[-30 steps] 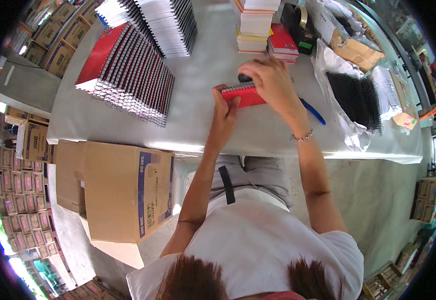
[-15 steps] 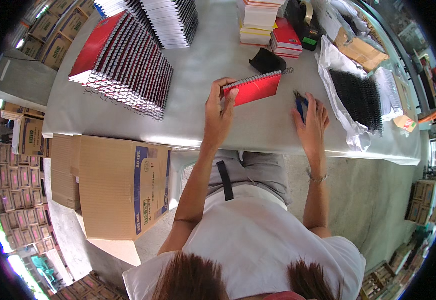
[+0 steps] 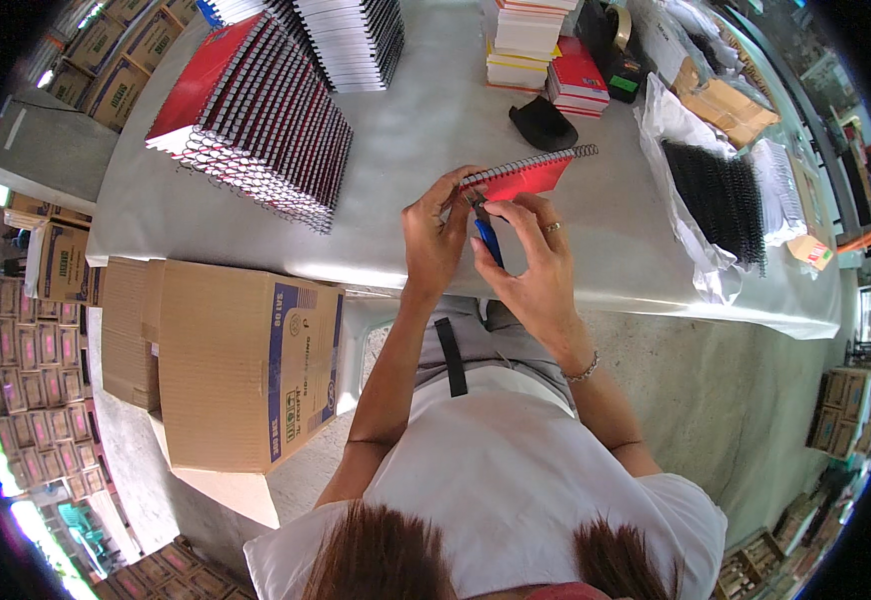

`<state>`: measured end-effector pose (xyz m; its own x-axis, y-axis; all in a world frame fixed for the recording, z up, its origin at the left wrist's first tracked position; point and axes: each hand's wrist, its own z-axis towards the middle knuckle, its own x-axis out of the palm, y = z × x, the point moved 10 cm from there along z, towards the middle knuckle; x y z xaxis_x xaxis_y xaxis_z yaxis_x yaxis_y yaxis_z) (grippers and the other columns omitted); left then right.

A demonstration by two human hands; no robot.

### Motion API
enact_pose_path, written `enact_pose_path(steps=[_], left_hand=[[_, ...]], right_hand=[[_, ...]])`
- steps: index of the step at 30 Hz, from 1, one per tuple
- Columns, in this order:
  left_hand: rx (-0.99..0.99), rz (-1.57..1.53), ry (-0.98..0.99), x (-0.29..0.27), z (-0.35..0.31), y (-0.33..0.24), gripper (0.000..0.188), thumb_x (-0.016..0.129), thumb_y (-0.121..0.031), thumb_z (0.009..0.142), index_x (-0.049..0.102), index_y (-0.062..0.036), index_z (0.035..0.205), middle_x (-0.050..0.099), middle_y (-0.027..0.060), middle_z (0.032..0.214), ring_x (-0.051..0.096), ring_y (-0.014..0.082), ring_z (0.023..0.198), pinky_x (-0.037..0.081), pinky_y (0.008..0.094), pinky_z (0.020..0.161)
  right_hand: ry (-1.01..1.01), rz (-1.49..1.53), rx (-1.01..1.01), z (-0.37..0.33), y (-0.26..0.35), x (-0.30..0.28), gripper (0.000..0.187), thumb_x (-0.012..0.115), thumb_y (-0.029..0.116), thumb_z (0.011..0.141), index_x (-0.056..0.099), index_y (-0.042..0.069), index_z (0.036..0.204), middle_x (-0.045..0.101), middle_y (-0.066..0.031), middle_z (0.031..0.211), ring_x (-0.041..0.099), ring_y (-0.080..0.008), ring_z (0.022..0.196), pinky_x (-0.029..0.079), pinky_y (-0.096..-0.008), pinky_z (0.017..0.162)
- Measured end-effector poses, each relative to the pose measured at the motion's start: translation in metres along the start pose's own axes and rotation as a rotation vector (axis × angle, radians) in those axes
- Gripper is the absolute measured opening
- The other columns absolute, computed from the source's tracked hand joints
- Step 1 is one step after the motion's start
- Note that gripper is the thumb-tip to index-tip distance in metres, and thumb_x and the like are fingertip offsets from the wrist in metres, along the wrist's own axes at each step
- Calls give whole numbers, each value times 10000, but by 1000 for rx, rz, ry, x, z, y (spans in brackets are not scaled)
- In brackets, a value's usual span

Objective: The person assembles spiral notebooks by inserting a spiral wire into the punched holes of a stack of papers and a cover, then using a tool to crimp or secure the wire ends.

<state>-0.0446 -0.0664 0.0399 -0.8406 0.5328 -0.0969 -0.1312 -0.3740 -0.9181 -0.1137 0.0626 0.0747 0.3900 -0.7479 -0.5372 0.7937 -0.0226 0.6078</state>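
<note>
I have the red spiral-bound notebook (image 3: 528, 180) at two o'clock from the left hand (image 3: 434, 235), whose thumb and fingers are clamped on its near-left end. The right hand (image 3: 539, 268) sits at six o'clock from the notebook, thumb and fingers closed on blue-handled pliers (image 3: 489, 242) that point toward eleven o'clock. Their nose is at the left end of the notebook's spine, but I can't tell whether it grips the wire. At the other end, toward two o'clock, a length of wire coil (image 3: 586, 151) sticks out past the cover. The left fingertips are partly hidden by the notebook, and the right hand's outer fingers are hard for me to separate. Just beyond the notebook, at one o'clock, lies a curved black object (image 3: 544, 123) I can't identify. At eleven o'clock from the left hand, my view's top edge cuts off a white spiral-bound stack (image 3: 356, 45).
</note>
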Motion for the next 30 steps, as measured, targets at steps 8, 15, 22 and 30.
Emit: enact_pose_path(steps=[8, 15, 22, 30], left_hand=[[-22, 52, -39, -8, -6, 9, 291, 559, 60, 928, 682, 1, 1186, 734, 169, 934, 690, 160, 798, 540, 284, 753], [66, 173, -69, -7, -14, -7, 324, 590, 66, 892, 672, -28, 1191, 717, 202, 974, 720, 309, 803, 552, 342, 722], [49, 311, -237, -57, 17, -94, 196, 659, -20, 919, 705, -14, 1109, 665, 136, 769, 616, 130, 677, 502, 296, 622], [473, 195, -731, -248, 72, -199, 237, 747, -188, 928, 732, 9, 1061, 641, -23, 764, 543, 50, 702, 432, 213, 645]], right_hand=[[-27, 39, -49, -2, 1, 9, 408, 776, 130, 809, 617, 115, 1184, 632, -121, 1101, 651, -326, 938, 531, -399, 739], [583, 1653, 915, -18, -27, 58, 255, 647, 275, 981, 535, 70, 1083, 654, -125, 986, 680, -221, 769, 540, -375, 675], [469, 428, 380, 13, -110, -9, 246, 633, 185, 982, 586, 57, 1186, 645, -99, 991, 621, -226, 944, 472, -303, 855], [152, -69, 206, 14, -154, -65, 240, 662, 204, 949, 641, 37, 1119, 604, -166, 1127, 564, -344, 1100, 423, -403, 994]])
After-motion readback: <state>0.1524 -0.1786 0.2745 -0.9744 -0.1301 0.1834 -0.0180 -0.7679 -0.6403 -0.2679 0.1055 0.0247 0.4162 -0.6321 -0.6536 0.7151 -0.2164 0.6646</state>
